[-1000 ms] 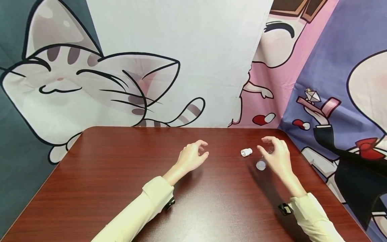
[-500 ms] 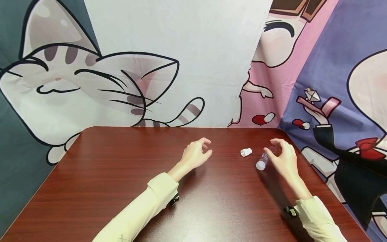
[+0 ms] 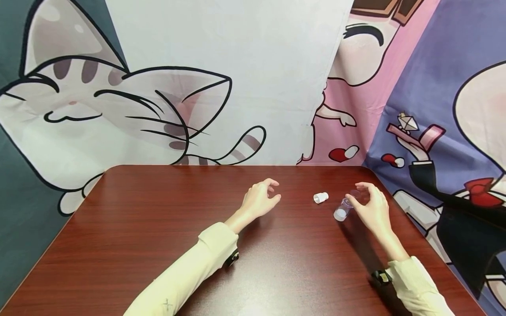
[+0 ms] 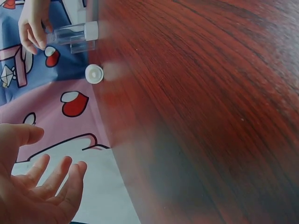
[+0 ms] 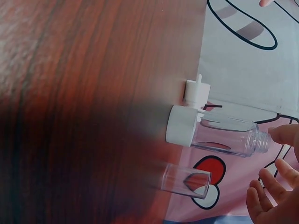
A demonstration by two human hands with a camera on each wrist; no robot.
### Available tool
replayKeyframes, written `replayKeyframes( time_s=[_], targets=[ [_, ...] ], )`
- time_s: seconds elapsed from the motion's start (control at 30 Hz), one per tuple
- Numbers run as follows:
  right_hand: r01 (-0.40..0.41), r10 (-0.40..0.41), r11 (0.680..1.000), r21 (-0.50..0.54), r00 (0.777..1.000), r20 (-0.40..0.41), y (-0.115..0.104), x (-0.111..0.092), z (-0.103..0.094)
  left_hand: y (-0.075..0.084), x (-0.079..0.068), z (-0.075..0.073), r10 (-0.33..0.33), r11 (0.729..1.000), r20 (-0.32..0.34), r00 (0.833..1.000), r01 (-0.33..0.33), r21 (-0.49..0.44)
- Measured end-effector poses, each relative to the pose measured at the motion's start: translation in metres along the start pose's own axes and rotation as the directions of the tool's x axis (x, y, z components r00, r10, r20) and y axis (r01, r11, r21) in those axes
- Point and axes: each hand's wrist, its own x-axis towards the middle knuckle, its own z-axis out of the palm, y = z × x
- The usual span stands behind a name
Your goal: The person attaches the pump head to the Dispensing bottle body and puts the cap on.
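Note:
A clear bottle (image 3: pixel 341 212) with a white base and a bare threaded neck stands upright on the table. Beside its neck is my right hand (image 3: pixel 370 208), thumb and fingers spread apart and gripping nothing; in the right wrist view the thumb tip (image 5: pixel 284 134) is right by the bottle's mouth, and I cannot tell whether it touches. To the left of the bottle lies a white nozzle cap (image 3: pixel 321 198). A clear cover (image 5: pixel 186 180) stands near the bottle on the far side. My left hand (image 3: pixel 258 199) hovers above the table, fingers loosely bent, holding nothing.
The dark red wooden table (image 3: pixel 158 228) has its far edge just past the hands. Behind it hangs a printed cartoon cloth (image 3: pixel 257 79). Black devices are strapped to both wrists, below pale sleeves (image 3: pixel 197 267).
My right hand has drawn away to the right of the bottle, leaving more of it in sight. My left hand has drifted slightly forward and right. The nozzle cap lies where it was.

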Motion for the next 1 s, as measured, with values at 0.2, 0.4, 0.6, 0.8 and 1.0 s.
replayKeyframes(
  time_s=[0.2,0.4,0.6,0.8,1.0],
  targets=[
    [-0.111,0.105,0.992,0.068,0.991,0.084,0.001,-0.003,-0.002,0.003,0.004,0.005,-0.016,1.000,0.009,1.000,0.017,-0.020],
    [-0.113,0.099,0.991,0.070,0.980,0.170,0.003,-0.007,0.001,0.006,0.007,0.007,-0.030,0.999,0.011,0.999,0.031,-0.038],
    [-0.063,0.054,0.997,0.044,0.982,0.180,0.004,-0.009,0.004,0.007,0.010,0.011,-0.048,0.998,0.024,0.999,0.049,-0.034],
    [-0.097,0.085,0.994,0.049,0.974,0.209,0.002,-0.009,0.004,0.009,0.012,0.012,-0.056,0.998,0.029,0.998,0.057,-0.034],
    [-0.108,0.110,0.994,-0.020,0.964,0.242,0.005,-0.010,0.007,0.009,0.013,0.015,-0.058,0.998,0.031,0.998,0.059,-0.036]
  ],
)
